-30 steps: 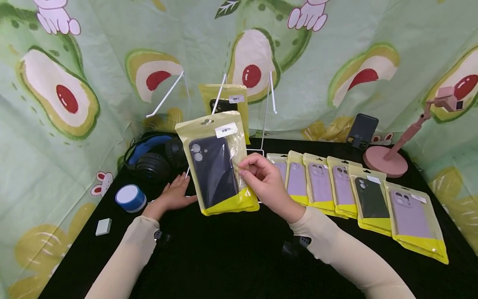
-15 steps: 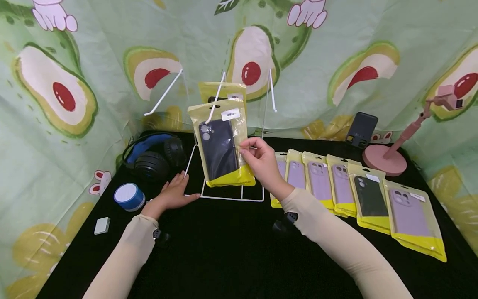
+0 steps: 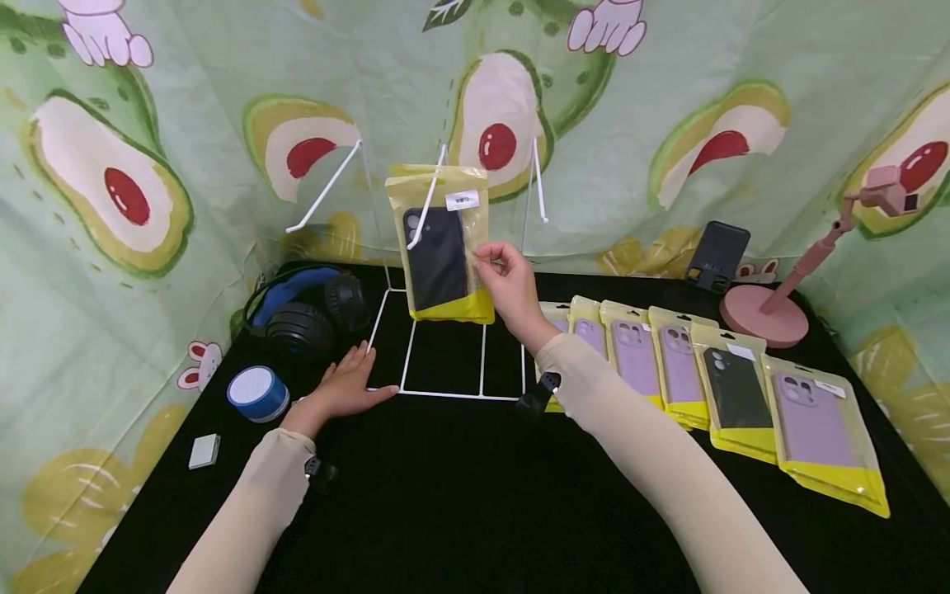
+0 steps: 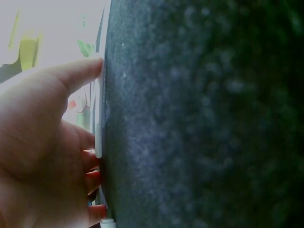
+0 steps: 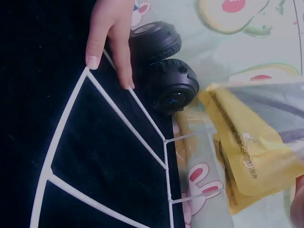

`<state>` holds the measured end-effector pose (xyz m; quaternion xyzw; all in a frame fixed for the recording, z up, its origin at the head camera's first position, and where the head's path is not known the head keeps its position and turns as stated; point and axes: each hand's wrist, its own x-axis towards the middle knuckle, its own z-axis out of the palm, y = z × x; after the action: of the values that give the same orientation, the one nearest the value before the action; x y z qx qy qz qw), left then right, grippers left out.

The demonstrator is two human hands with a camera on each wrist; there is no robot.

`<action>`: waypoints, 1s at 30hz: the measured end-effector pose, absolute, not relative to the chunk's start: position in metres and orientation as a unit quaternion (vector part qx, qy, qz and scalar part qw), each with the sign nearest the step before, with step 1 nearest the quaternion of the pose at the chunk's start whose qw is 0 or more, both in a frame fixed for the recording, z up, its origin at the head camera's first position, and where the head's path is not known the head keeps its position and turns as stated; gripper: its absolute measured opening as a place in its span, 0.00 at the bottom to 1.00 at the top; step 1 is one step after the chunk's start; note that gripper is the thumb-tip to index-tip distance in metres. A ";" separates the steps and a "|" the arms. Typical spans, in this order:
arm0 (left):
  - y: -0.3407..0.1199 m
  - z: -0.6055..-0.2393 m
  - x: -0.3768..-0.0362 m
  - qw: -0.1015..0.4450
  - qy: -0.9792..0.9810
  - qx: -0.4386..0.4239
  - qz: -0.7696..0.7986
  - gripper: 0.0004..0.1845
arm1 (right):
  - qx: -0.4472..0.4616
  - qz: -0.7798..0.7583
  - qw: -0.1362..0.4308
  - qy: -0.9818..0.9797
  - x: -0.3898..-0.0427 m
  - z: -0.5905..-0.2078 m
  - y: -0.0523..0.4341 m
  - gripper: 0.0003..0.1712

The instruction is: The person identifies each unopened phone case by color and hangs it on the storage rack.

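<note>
My right hand (image 3: 514,293) pinches the right edge of a packaged black phone case (image 3: 439,268), a clear pouch with a yellow bottom and a white label. The pouch hangs upright on the middle prong (image 3: 428,202) of a white wire rack (image 3: 445,394), in front of another pouch that it mostly hides. In the right wrist view the yellow bottom of the pouch (image 5: 251,147) shows at the right. My left hand (image 3: 343,389) rests with spread fingers on the left side of the rack's base; its thumb (image 4: 83,73) touches the wire in the left wrist view.
Several pouched phone cases (image 3: 634,355), mostly lilac, lie in a row at the right. Behind them stand a pink stand (image 3: 764,318) and a dark phone (image 3: 718,252). Headphones (image 3: 304,318), a blue-and-white round tub (image 3: 257,393) and a small white box (image 3: 204,451) lie left.
My right hand has moved away from me and up with the pouch, and the middle prong now passes through its hanging hole. My left hand stays on the rack base.
</note>
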<state>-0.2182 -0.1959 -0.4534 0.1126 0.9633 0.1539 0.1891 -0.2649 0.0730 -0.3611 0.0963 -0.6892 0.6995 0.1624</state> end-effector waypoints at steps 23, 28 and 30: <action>-0.193 -0.452 -0.215 0.181 0.963 0.119 0.162 0.50 | 0.086 0.722 0.084 -0.681 -0.216 -0.382 0.159 0.11; -0.193 -0.452 -0.214 0.177 0.963 0.122 0.164 0.50 | 0.098 0.726 0.084 -0.675 -0.200 -0.385 0.190 0.08; -0.194 -0.453 -0.214 0.177 0.963 0.121 0.163 0.50 | 0.099 0.726 0.089 -0.675 -0.192 -0.386 0.203 0.08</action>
<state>-0.2142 -0.1937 -0.4525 0.1214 0.9630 0.1632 0.1770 -0.1923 0.2034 -0.3863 0.0985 -0.6749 0.7260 0.0885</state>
